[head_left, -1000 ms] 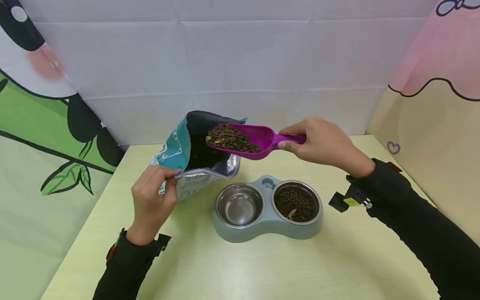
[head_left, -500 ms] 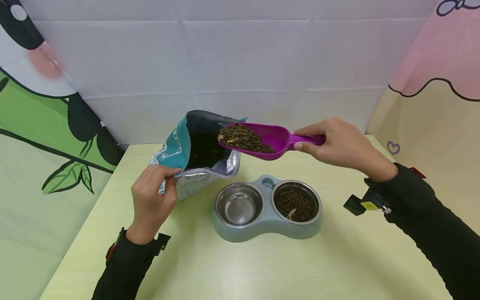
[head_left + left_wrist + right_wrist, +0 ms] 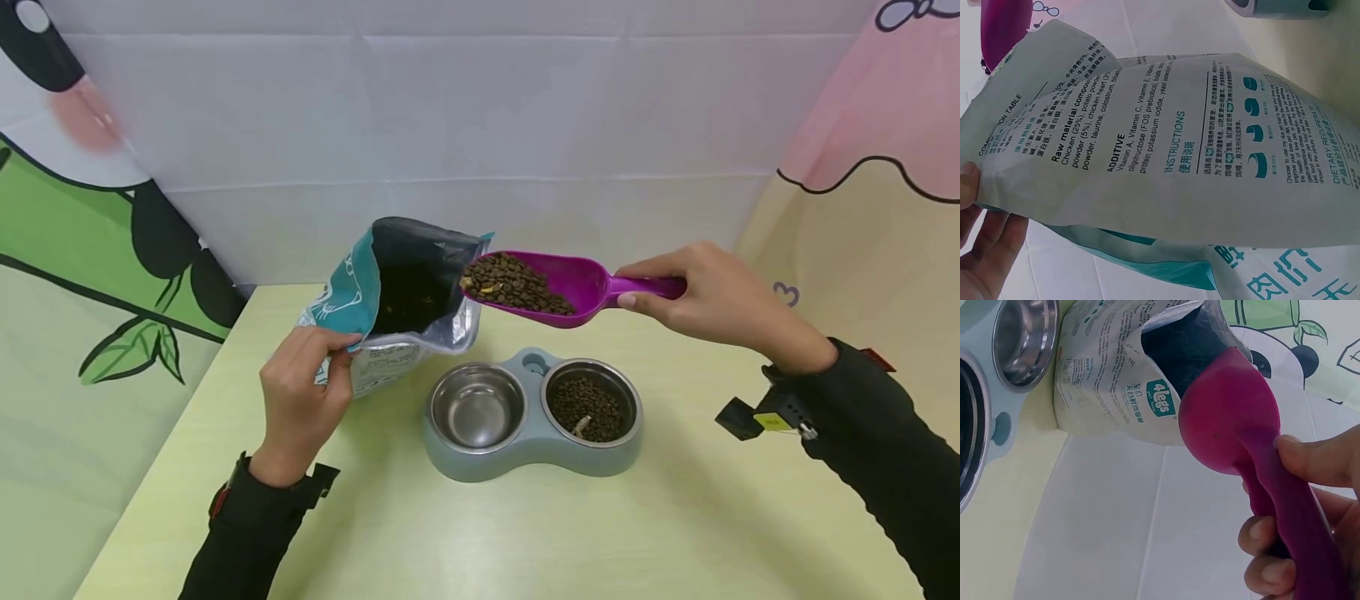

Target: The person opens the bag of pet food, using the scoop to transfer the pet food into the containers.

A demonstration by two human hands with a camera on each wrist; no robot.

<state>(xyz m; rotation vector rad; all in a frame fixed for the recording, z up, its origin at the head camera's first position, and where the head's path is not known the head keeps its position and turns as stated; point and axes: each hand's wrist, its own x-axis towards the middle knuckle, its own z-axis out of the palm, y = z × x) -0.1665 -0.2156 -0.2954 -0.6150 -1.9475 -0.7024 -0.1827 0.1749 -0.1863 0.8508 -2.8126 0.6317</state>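
Observation:
My right hand [image 3: 708,296] grips the handle of a magenta scoop [image 3: 577,287], its bowl heaped with brown kibble [image 3: 513,285]. The scoop's tip overlaps the right rim of the pet food bag [image 3: 352,287] in the head view. In the right wrist view, the scoop's underside [image 3: 1229,412] faces the camera, with thumb and fingers round the handle. My left hand [image 3: 303,392] pinches the bag's front left edge, holding its mouth wide. Dark kibble shows inside. The left wrist view shows the bag's printed panel [image 3: 1160,150], with my left fingers [image 3: 997,256] at its edge.
In front of the bag stands a blue-grey double feeder [image 3: 525,454] on the pale table [image 3: 480,542]. Its left steel bowl [image 3: 480,408] is bare; the right bowl [image 3: 633,408] has kibble in it. A white cloth wall [image 3: 487,108] rises behind.
My right hand has drawn the loaded scoop to the right, from over the bag's mouth to its right rim. The left hand still holds the bag's edge in nearly the same spot.

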